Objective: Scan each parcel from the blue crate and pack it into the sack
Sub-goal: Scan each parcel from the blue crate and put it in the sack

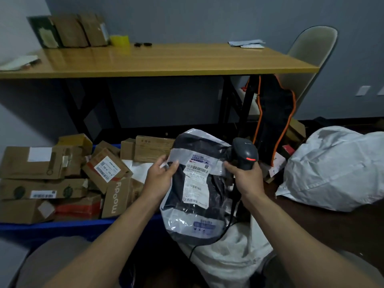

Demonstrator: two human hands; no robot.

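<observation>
A soft black and clear plastic parcel (pixel 193 206) with a white shipping label hangs upright in front of me. My left hand (pixel 161 177) pinches its left edge near the top. My right hand (pixel 244 176) grips the handle of a black barcode scanner (pixel 245 152) with a lit red strip, held against the parcel's right side; its cable drops below. Under the parcel lies the open white sack (pixel 232 252). The blue crate (pixel 62 225) on the left holds several brown cardboard boxes (pixel 108 168).
A wooden table (pixel 158 61) stands behind, with boxes and a yellow tape roll (pixel 120 40) on it. A full white sack (pixel 336 173) lies at the right. A black and orange bag (pixel 274 117) leans under the table beside a pale chair (pixel 309 53).
</observation>
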